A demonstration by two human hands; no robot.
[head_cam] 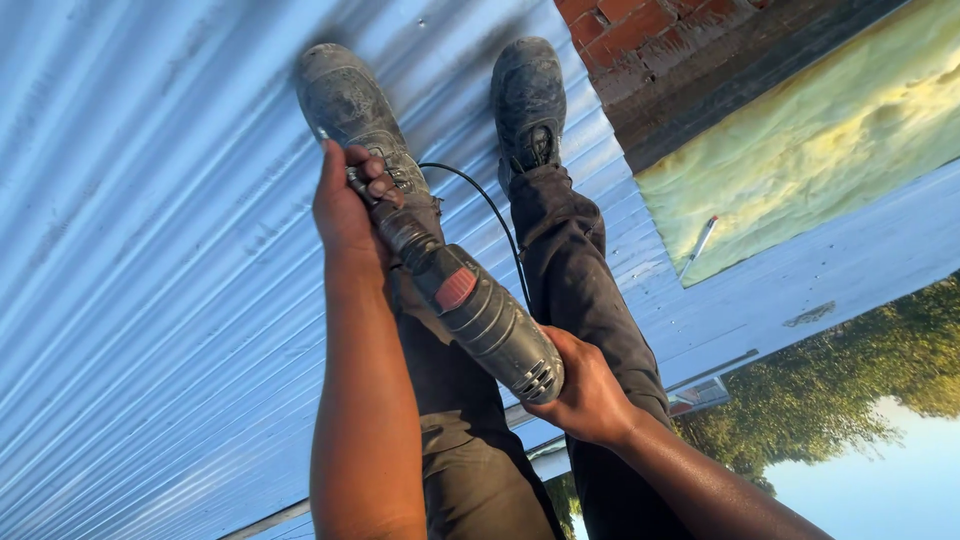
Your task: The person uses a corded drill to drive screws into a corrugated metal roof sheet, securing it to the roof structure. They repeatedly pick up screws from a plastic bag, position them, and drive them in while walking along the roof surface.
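2 hands [345, 205] [585, 390] hold closed grips on a grey power tool [470, 300] above corrugated roofing [150, 250].

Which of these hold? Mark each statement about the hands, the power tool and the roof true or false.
1. Both hands grip one grey power tool. True: left hand at the front end, right hand at the rear.
2. The tool is cordless. False: a black cord runs from it.
3. The person stands on corrugated metal sheeting. True.
4. The feet are bare. False: dusty shoes cover them.
5. A brick wall shows beyond the sheeting. True.
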